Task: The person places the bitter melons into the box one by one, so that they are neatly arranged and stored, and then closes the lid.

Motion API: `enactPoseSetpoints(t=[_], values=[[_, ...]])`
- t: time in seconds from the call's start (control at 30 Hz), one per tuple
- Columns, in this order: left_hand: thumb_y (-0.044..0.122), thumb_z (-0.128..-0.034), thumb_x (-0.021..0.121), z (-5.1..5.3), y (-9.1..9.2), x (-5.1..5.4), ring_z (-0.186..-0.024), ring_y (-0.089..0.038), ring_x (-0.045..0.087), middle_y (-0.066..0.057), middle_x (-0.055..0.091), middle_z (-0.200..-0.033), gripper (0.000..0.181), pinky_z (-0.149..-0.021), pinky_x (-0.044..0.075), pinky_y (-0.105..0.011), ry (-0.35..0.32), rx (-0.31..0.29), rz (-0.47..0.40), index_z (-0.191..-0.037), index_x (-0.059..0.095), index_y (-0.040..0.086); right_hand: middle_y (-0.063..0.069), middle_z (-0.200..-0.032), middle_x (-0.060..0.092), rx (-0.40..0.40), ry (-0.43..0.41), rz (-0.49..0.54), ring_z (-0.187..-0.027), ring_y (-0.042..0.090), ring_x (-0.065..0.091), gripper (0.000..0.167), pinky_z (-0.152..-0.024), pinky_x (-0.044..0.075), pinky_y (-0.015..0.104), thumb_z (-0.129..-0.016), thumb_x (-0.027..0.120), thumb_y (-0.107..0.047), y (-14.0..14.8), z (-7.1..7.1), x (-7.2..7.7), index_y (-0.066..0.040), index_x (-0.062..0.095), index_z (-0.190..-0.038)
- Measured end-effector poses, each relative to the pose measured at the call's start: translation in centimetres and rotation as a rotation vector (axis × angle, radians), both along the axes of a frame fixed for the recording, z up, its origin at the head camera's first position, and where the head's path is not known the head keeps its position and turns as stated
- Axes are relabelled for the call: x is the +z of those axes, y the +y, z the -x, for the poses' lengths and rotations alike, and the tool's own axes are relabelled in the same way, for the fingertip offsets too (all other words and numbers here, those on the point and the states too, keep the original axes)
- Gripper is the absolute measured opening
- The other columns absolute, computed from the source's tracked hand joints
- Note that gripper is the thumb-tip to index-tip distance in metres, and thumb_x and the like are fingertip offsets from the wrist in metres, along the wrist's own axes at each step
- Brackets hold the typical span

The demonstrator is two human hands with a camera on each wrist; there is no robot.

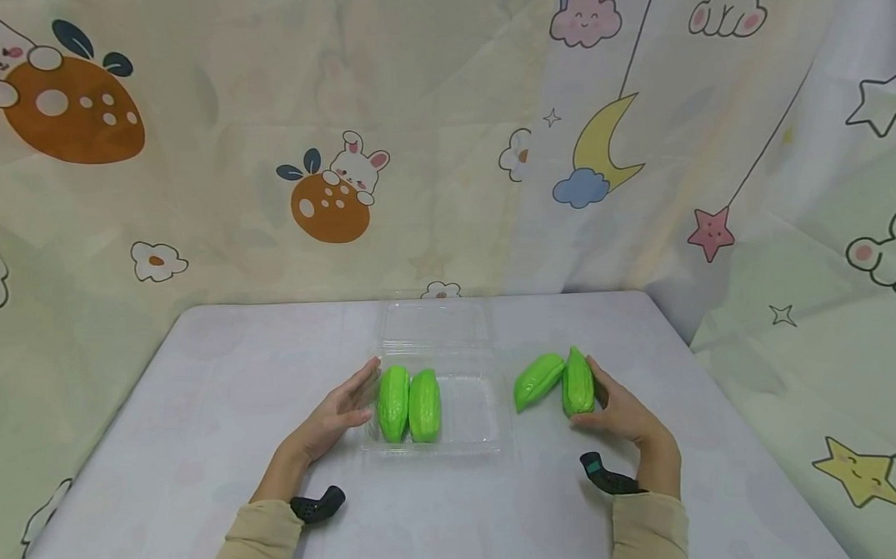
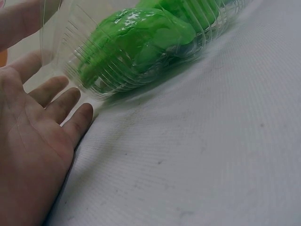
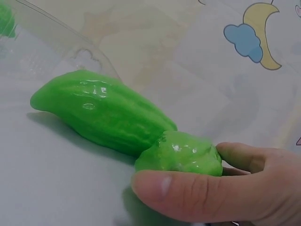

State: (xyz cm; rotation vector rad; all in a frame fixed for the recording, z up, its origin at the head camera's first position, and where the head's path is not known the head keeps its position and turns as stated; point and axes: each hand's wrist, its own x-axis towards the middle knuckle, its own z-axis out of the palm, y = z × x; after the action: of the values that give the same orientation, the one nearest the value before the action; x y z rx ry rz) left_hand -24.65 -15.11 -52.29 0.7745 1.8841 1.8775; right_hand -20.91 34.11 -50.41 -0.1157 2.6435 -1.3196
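A clear plastic clamshell box (image 1: 469, 412) stands with its lid (image 1: 435, 323) folded back. In its left half two glossy green bitter melons, the left one (image 1: 394, 403) and the right one (image 1: 424, 406), lie side by side. My left hand (image 1: 332, 421) is at the box's left wall, fingers extended; in the left wrist view the palm (image 2: 37, 122) shows nothing held. To the right of the box, my right hand (image 1: 625, 412) grips a bitter melon (image 1: 577, 382) between thumb and fingers. Another bitter melon (image 3: 103, 113) lies touching it on its left.
A white cloth covers the table (image 1: 458, 521). Behind and beside it hangs a patterned curtain (image 1: 443, 163). Black straps (image 1: 318, 505) are on both wrists, below tan sleeves (image 1: 260, 542).
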Motion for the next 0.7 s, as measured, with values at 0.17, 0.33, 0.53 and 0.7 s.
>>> enactPoseSetpoints(t=[0.17,0.33,0.53,0.7], values=[[0.016,-0.0896,0.059,-0.05,-0.05,0.07,-0.149,-0.027,0.0,-0.003,0.005,-0.162,0.08,-0.118,0.001,-0.043,-0.005,-0.001,0.005,-0.154,0.012,0.019,0.017,-0.16,0.001,0.003,-0.004,0.013,-0.146,0.04,0.005,0.122,-0.116,0.012,0.058,-0.069,0.085,-0.03,0.03,0.11,-0.13,-0.008,-0.001,-0.153],[0.016,-0.0897,0.058,-0.06,-0.04,0.08,-0.149,-0.027,0.0,-0.002,0.005,-0.162,0.079,-0.118,0.001,-0.042,-0.006,-0.002,0.006,-0.154,0.012,0.02,0.016,-0.16,0.002,-0.003,-0.006,0.01,-0.146,0.039,0.007,0.122,-0.117,0.014,0.056,-0.069,0.085,-0.03,0.07,0.11,-0.17,-0.009,0.0,-0.153],[0.016,-0.0892,0.059,-0.08,-0.02,0.06,-0.149,-0.027,0.0,-0.002,0.004,-0.162,0.08,-0.116,-0.003,-0.053,-0.007,0.003,0.006,-0.154,0.012,0.02,0.017,-0.16,0.003,-0.001,-0.009,-0.004,-0.145,0.041,0.01,0.122,-0.116,0.016,0.057,-0.069,0.084,-0.032,0.1,0.03,-0.18,-0.009,-0.001,-0.153],[0.015,-0.0893,0.058,-0.06,-0.02,0.06,-0.149,-0.027,-0.001,-0.002,0.004,-0.162,0.08,-0.116,-0.003,-0.053,-0.002,0.002,0.005,-0.154,0.012,0.019,0.018,-0.16,0.004,-0.007,-0.009,-0.033,-0.145,0.041,0.012,0.122,-0.116,0.016,0.057,-0.069,0.084,-0.034,0.08,0.01,-0.06,-0.01,-0.001,-0.153]])
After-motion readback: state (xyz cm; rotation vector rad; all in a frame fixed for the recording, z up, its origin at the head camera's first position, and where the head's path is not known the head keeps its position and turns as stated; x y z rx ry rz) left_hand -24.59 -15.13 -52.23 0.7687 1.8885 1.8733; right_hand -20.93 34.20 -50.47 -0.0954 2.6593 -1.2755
